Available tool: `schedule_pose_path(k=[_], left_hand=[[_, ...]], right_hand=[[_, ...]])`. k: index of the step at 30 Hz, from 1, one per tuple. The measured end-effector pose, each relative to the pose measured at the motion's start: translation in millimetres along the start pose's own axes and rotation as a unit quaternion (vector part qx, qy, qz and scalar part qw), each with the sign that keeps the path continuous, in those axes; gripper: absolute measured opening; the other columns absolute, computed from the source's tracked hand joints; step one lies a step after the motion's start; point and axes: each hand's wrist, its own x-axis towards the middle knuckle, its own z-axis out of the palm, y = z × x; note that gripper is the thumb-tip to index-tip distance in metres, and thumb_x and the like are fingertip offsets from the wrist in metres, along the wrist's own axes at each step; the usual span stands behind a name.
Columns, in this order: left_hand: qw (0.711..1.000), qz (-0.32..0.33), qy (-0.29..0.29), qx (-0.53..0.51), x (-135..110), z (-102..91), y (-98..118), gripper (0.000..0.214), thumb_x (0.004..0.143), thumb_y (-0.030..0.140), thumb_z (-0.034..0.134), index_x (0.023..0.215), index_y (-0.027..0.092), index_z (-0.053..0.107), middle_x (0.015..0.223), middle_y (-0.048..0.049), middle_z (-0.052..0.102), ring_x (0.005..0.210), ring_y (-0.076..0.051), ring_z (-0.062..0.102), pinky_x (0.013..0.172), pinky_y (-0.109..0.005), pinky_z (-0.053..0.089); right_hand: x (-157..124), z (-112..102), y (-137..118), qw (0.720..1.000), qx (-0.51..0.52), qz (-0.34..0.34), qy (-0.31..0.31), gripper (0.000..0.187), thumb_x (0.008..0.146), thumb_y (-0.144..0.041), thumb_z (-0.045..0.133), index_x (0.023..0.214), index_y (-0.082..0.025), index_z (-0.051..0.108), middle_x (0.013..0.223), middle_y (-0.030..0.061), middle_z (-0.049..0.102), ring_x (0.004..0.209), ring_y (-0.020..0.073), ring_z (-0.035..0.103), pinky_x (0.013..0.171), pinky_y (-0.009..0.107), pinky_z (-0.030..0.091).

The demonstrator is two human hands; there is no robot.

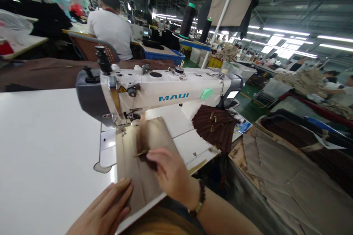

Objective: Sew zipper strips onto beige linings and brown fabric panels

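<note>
Smooth white tabletop (41,147) carries our flat tan fabric panel (135,169) below the sewing machine (165,91). Our left hand (106,209) presses spread on its lower edge. Our right hand (168,174) pinches a dark brown strip (143,143).

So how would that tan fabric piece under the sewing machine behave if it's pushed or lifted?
Probably floppy and light: the tan fabric lies thin and flat, with soft creases. It would likely slide easily on the smooth white table, which may be why the left hand lies flat on it. It seems unlikely to roll or tip.
</note>
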Motion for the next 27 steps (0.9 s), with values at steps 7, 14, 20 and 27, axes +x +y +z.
schedule_pose_path(k=[7,14,20,27], left_hand=[[0.992,-0.105,-0.016,-0.070,20,-27.6,29,0.024,0.083,0.014,0.041,0.104,0.019,0.053,0.104,-0.0067,0.057,0.081,-0.014,0.062,0.070,-0.020,0.055],[0.994,-0.076,-0.076,-0.036,17,-31.3,35,0.014,0.079,0.010,0.056,0.093,0.013,0.059,0.107,-0.0091,0.054,0.096,-0.021,0.053,0.087,-0.037,0.051],[0.995,-0.063,-0.077,-0.021,19,-33.9,37,0.011,0.076,0.011,0.062,0.087,0.011,0.061,0.102,-0.0105,0.053,0.095,-0.023,0.051,0.087,-0.037,0.050],[0.993,-0.063,-0.094,-0.027,18,-33.3,35,0.004,0.080,0.015,0.060,0.079,0.011,0.062,0.100,-0.0089,0.052,0.095,-0.021,0.048,0.086,-0.035,0.049]], right_hand=[[-12,45,-7,0.977,-0.084,-0.082,-0.178,0.023,0.085,-0.012,0.041,0.100,-0.012,0.058,0.099,0.0090,0.060,0.093,0.0184,0.054,0.085,0.031,0.047],[-6,36,-2,0.971,-0.042,-0.090,-0.217,0.028,0.086,-0.010,0.038,0.105,-0.011,0.059,0.104,0.0098,0.058,0.096,0.0193,0.052,0.086,0.033,0.046],[20,31,2,0.950,-0.055,-0.058,-0.301,0.036,0.085,-0.009,0.038,0.112,-0.024,0.058,0.100,0.0073,0.052,0.088,0.0157,0.052,0.078,0.030,0.046],[54,40,12,0.921,0.062,0.044,-0.382,0.036,0.078,-0.002,0.037,0.084,-0.021,0.067,0.093,0.0026,0.052,0.086,0.0097,0.051,0.080,0.022,0.041]])
